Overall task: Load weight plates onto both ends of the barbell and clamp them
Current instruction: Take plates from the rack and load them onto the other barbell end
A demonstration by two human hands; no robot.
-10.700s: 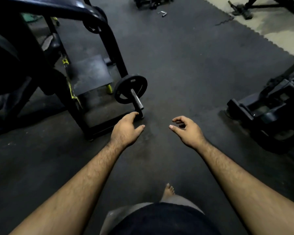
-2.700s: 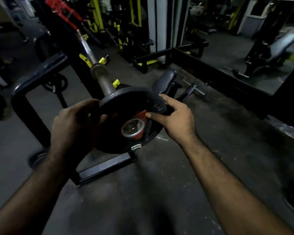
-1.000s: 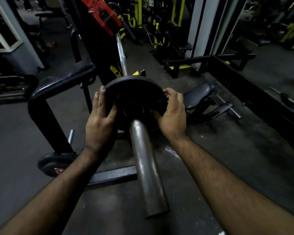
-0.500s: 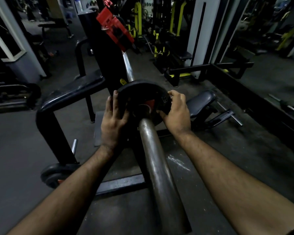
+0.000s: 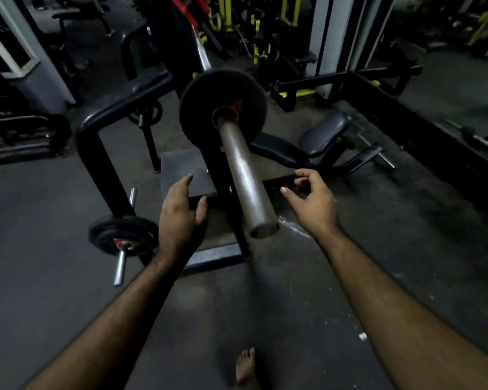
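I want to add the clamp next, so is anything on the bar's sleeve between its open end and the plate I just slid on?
Nothing visible. The sleeve is bare from its open end to the plate, and both hands, left hand and right hand, are off it.

A black weight plate (image 5: 223, 106) sits far up the steel barbell sleeve (image 5: 244, 178).

One barbell (image 5: 245, 175); two weight plates (image 5: 223, 105) (image 5: 123, 235); two hands (image 5: 178, 218) (image 5: 313, 201); one foot (image 5: 245, 367).
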